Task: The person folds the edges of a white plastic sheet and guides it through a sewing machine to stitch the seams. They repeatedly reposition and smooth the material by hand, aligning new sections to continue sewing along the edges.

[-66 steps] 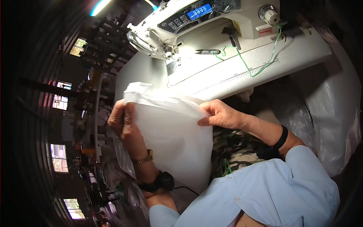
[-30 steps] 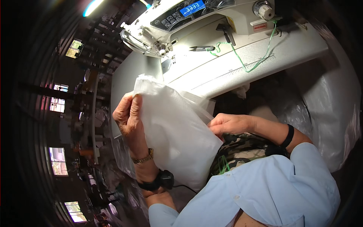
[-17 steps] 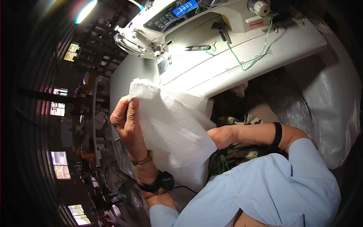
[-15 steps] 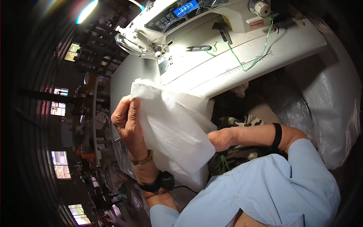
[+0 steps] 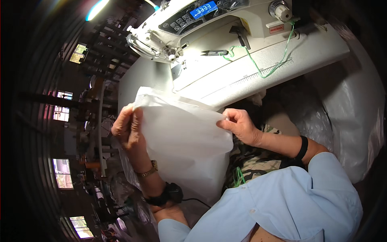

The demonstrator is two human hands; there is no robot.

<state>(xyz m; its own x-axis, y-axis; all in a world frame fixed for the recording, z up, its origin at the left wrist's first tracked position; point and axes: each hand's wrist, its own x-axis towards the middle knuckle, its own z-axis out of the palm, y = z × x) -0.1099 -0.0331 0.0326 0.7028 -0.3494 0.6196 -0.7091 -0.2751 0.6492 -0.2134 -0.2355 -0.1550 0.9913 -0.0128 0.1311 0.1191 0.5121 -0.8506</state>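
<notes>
A thin white fabric sheet (image 5: pixel 181 145) hangs between my two hands in front of the sewing machine (image 5: pixel 242 24). My left hand (image 5: pixel 130 127) pinches its upper left corner, thumb toward me. At the upper right edge of the sheet, my right hand (image 5: pixel 241 125) grips it between thumb and fingers. The top edge is drawn fairly straight and lies close to the table's front edge, while the lower part drapes toward my lap. Whether the sheet is one layer or a bag, I cannot tell.
On the white machine table (image 5: pixel 225 92) lie small thread snips (image 5: pixel 214 53) tied to a green cord (image 5: pixel 253 60). A black clamp-like piece (image 5: pixel 241 37) stands beside them. Clear plastic sheeting (image 5: pixel 346 117) hangs at the right. A lit lamp (image 5: pixel 96 9) shines at the upper left.
My right hand has moved up from the sheet's lower right side to its upper right edge and grips there. The sheet is spread flatter. My left hand has shifted slightly left.
</notes>
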